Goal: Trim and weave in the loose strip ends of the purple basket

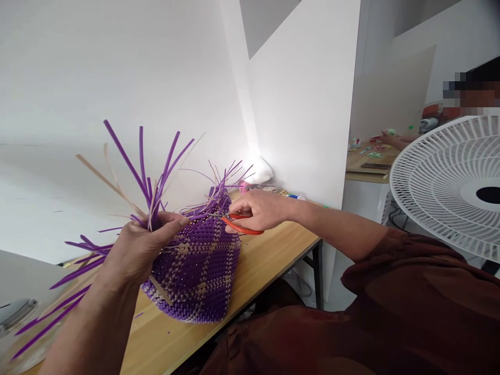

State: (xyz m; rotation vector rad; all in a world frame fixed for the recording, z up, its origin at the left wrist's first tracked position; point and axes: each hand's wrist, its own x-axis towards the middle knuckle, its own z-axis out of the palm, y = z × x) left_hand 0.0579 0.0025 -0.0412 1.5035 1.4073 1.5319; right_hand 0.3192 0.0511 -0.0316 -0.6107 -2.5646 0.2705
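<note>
Gripping a bunch of loose purple strips (149, 195), the left hand (136, 250) is clenched at the upper edge of the purple woven basket (199, 276), which is tilted with its lower edge at the wooden table (273, 250). Above the table, the right hand (258, 211) grasps red-handled scissors (244, 230), their blades at the basket's rim. A white fan (441, 177) stands beyond the table's right end.

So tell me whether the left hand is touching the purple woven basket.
Touching. The head view shows the left hand clasping the purple woven basket at its rim.
</note>
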